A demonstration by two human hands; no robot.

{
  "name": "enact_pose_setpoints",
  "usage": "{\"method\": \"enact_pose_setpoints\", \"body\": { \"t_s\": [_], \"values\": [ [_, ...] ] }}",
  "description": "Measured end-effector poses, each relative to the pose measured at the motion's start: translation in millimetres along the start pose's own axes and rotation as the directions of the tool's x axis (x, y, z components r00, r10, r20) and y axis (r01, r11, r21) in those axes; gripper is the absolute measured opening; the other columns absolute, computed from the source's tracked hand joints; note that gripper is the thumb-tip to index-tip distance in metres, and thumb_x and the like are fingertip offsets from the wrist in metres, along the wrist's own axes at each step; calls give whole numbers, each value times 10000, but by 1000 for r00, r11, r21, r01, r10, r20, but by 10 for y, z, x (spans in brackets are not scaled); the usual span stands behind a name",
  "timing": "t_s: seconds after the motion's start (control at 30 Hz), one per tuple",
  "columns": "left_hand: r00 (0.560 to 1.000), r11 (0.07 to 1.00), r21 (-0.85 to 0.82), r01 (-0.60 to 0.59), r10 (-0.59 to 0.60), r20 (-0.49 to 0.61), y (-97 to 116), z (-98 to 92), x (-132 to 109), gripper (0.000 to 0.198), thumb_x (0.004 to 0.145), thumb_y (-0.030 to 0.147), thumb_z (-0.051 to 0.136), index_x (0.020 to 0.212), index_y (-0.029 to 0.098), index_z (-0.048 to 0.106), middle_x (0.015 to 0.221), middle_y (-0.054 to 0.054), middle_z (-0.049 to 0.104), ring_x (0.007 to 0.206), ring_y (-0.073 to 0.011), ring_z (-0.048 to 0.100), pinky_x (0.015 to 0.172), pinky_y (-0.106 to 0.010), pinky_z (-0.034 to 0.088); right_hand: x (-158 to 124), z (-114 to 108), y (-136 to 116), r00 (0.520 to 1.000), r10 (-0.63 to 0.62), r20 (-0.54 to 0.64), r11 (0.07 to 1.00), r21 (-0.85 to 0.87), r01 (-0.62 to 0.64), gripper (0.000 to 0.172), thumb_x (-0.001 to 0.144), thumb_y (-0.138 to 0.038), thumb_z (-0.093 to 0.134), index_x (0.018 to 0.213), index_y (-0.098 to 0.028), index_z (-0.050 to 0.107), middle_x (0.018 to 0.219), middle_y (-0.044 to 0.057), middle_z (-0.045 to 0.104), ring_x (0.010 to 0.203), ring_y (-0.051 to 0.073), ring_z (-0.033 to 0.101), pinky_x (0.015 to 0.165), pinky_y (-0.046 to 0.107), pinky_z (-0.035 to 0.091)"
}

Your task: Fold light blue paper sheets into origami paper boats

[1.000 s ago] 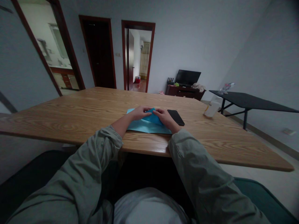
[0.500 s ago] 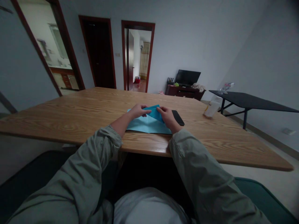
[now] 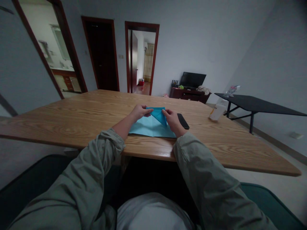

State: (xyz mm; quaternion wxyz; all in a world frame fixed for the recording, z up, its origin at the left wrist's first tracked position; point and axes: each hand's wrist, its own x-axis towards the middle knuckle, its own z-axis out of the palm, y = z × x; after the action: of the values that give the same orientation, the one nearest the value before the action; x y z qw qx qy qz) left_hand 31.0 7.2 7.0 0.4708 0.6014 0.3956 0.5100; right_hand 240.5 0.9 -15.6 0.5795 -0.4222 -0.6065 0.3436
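Between my two hands is a folded piece of blue paper (image 3: 158, 114), its lower part coming to a point on the right. My left hand (image 3: 141, 112) pinches its left end, thumb on the near side. At the right end, my right hand (image 3: 170, 117) grips it between thumb and fingers. Below lies a lighter blue sheet (image 3: 151, 127), creased, flat on the wooden table (image 3: 96, 118) near its front edge. Whether the two blue pieces are joined cannot be seen. A black phone-like slab (image 3: 183, 121) rests just right of my right hand.
A translucent plastic cup or bottle (image 3: 217, 111) stands on the table to the right. Beyond it is a black folding table (image 3: 259, 103) with a clear plastic item on top. Against the far wall, a dark cabinet (image 3: 184, 93) carries a screen (image 3: 193, 80).
The blue paper has turned between my hands: its top edge is now nearly level and a pointed flap hangs at the right. My left hand has risen slightly.
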Motion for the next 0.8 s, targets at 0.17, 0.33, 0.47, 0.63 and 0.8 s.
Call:
{"method": "enact_pose_setpoints", "body": {
  "t_s": [0.17, 0.33, 0.47, 0.63, 0.8],
  "values": [
    [998, 999, -3, -37, 36, -46, 1, -12, 6, 442, 586, 459, 873, 731, 117, 635, 652, -25, 661, 559, -118, 619, 631, -302, 549, -47, 13, -44, 990, 106, 98, 993, 50, -111, 461, 660, -617, 716, 798, -180, 666, 645, -32, 582, 600, 113, 504, 567, 238, 425],
    [998, 992, -124, 0, -7, -60, -3, 67, -31, 555, 595, 497, 865, 969, 153, 642, 759, -25, 705, 598, -124, 653, 637, -285, 563, -49, 42, -63, 990, 99, 96, 986, 128, -111, 509, 605, -614, 763, 842, -174, 667, 716, -7, 638, 635, 123, 553, 595, 255, 480],
    [967, 986, -69, 154, -136, 215, -54, 206, -104, 581, 577, 520, 872, 970, 147, 662, 902, -94, 740, 717, -172, 709, 675, -286, 565, -29, 47, -59, 992, 124, 2, 969, 216, -122, 545, 574, -630, 772, 860, -182, 646, 715, -15, 644, 629, 125, 572, 607, 268, 507],
    [918, 986, 51, 158, -166, 359, -115, 275, -149, 544, 562, 492, 886, 897, 108, 696, 816, -100, 735, 703, -174, 703, 685, -298, 561, -31, 60, -34, 993, 114, -17, 974, 198, -108, 556, 581, -645, 757, 866, -186, 625, 698, -23, 624, 605, 122, 566, 584, 264, 492],
    [924, 987, 64, 148, -161, 347, -134, 245, -124, 510, 569, 465, 890, 862, 97, 693, 758, -97, 728, 657, -157, 684, 685, -298, 556, -32, 77, -7, 994, 104, 21, 973, 206, -106, 529, 599, -631, 756, 859, -191, 618, 716, -19, 631, 605, 121, 573, 584, 262, 498]
  ]
}}
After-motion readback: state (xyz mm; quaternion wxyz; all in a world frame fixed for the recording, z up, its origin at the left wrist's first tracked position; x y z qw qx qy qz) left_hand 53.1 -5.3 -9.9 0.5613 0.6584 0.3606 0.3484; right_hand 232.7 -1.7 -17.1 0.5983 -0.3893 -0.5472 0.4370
